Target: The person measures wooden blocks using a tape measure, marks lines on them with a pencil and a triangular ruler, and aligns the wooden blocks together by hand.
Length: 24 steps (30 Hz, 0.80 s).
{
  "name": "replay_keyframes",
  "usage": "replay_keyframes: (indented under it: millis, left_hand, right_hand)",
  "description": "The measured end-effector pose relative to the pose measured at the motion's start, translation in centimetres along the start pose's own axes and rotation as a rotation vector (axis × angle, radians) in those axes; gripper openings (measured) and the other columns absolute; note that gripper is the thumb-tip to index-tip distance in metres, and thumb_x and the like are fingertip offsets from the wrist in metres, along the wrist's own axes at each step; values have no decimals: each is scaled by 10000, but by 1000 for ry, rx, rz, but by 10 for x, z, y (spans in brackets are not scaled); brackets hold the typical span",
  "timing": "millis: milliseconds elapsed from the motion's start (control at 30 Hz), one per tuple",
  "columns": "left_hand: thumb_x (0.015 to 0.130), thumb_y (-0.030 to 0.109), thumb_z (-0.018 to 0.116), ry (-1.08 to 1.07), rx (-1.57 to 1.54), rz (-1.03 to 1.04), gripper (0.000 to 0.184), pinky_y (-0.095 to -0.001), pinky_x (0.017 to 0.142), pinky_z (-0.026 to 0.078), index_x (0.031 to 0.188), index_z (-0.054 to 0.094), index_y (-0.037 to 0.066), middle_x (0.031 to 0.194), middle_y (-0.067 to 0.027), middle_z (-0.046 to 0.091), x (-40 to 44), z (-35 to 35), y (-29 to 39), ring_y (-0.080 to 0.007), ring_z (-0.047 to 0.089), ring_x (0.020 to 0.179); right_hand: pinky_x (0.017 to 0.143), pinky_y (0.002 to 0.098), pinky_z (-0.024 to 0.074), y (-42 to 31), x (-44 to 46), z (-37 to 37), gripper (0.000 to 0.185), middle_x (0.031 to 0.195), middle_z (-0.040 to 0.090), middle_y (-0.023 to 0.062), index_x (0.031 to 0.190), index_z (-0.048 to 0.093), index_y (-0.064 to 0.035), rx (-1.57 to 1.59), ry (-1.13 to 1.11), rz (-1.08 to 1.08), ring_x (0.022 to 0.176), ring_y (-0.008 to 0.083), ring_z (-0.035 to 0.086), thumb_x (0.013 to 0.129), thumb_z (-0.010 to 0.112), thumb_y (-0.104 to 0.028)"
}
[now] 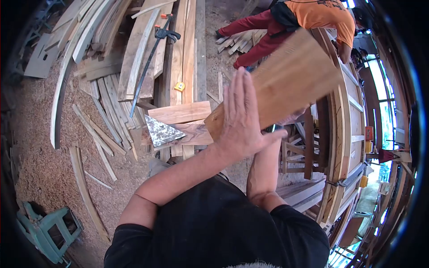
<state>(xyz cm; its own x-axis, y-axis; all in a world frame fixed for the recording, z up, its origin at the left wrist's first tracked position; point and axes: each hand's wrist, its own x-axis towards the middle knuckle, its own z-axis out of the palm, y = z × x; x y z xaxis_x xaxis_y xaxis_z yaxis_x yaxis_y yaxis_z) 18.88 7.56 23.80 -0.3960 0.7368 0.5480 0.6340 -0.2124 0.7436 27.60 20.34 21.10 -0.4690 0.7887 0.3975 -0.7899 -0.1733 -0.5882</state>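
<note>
A wide wooden board (pixel 295 76) is raised at a slant in front of me, its broad face turned up. My left hand (pixel 241 114) lies against the board's near left part, fingers stretched out and thumb apart. My right hand (pixel 293 117) is at the board's lower right edge, mostly hidden behind it, and appears to grip it. Below and left of the board, a speckled metal triangle (pixel 163 131) rests on wood pieces beside a short plank (pixel 181 112).
A yellow tape measure (pixel 179 86) and a bar clamp (pixel 161 38) lie on long planks. Wood strips (pixel 105 138) litter the shavings-covered floor. A green machine stand (pixel 49 230) is lower left. A person in orange (pixel 319 18) bends over a wooden frame (pixel 342 129) at right.
</note>
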Motion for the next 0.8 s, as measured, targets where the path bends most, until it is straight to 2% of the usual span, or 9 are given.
replay_keyframes:
  millis: [67,100,233,367,467,533,600,733,800]
  left_hand:
    - [775,476,864,54,-83,-67,1258,-522,1215,289,1585,105,-116,1558,-378,264,7,0,-21,-481,312,1477]
    - [799,429,863,50,-189,-76,1205,-456,1180,354,1579,130,-124,1523,-322,348,12,-6,-30,-409,394,1440]
    - [792,396,884,-15,-509,-88,1150,-399,1168,367,1574,212,-114,1473,-215,476,23,-17,-66,-297,486,1376]
    - [754,441,899,-105,-836,-172,1210,-412,1167,367,1565,204,-129,1443,-239,487,31,-47,-63,-333,498,1349]
    - [729,405,919,-227,-1020,-349,1148,-390,1128,411,1548,290,-95,1388,-188,549,32,-71,-68,-279,546,1293]
    - [703,409,931,-277,-1182,-510,1093,-381,1077,457,1517,368,-53,1370,-168,565,28,-79,-77,-252,554,1283]
    - [686,432,937,-256,-1225,-521,1084,-381,1045,486,1501,389,-26,1370,-155,567,22,-76,-93,-242,565,1272]
    - [715,418,939,-179,-1412,-525,1012,-427,1062,535,1480,448,-26,1382,-158,625,14,-73,-124,-278,634,1249]
    - [715,410,939,-201,-1460,-523,981,-435,1060,538,1467,477,-19,1374,-155,636,13,-77,-131,-289,640,1243]
  right_hand:
    - [1141,565,451,3,-4,-6,838,1439,543,185,1517,401,-31,-91,61,-27,1315,351,546,923,696,-543]
    - [1142,558,452,5,-8,-7,843,1435,547,182,1515,404,-30,-122,87,-35,1311,349,550,917,704,-544]
    - [1152,505,427,13,-13,4,883,1503,537,158,1522,434,-37,-254,99,-3,1350,348,539,878,760,-545]
    - [1174,491,390,12,-11,22,901,1532,508,150,1508,452,-30,-304,13,-46,1413,316,476,889,709,-631]
    - [1182,463,374,3,0,40,1090,1509,511,165,1527,391,16,-265,131,69,1381,282,508,796,756,-706]
    - [1197,473,348,15,-5,4,1063,1487,537,149,1497,445,19,-253,153,88,1383,273,501,793,751,-716]
    - [1155,443,402,38,-18,-53,1006,1424,594,117,1427,530,10,-192,-37,342,1336,253,543,766,786,-704]
    - [1096,394,453,46,-47,-46,955,1348,644,89,1377,580,-8,-246,-83,542,1267,224,593,711,863,-632]
    - [1119,402,458,49,-55,-40,1170,1453,569,94,1538,383,-32,-266,-66,587,1321,235,565,661,918,-592]
